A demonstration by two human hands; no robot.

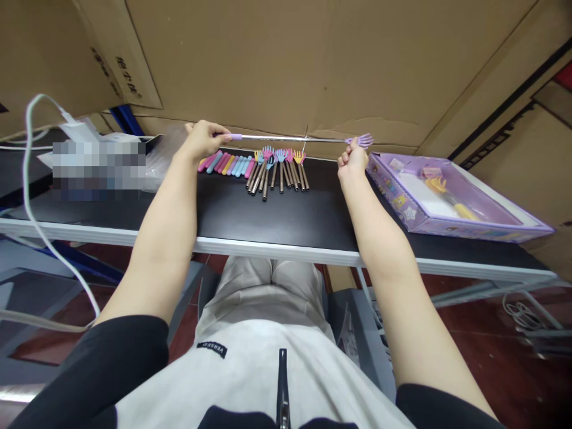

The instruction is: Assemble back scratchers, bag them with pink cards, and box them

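Note:
A telescopic back scratcher (290,139) with a shiny metal rod stretches level between my two hands, drawn out long above the table. My left hand (206,138) is closed on its purple handle. At the other end, my right hand (353,158) grips it just below the purple claw-shaped head. Beneath the rod lies a group of scratcher heads on short metal rods (280,170), in blue, pink and yellow. To their left, a row of loose coloured handles (227,164) rests side by side, partly behind my left forearm.
On the right of the black table (277,220) stands a purple display box (469,229) holding a yellow back scratcher (451,196). Clear plastic bags (163,156) lie at the left, near a white cable (31,173). Cardboard (286,65) walls the back.

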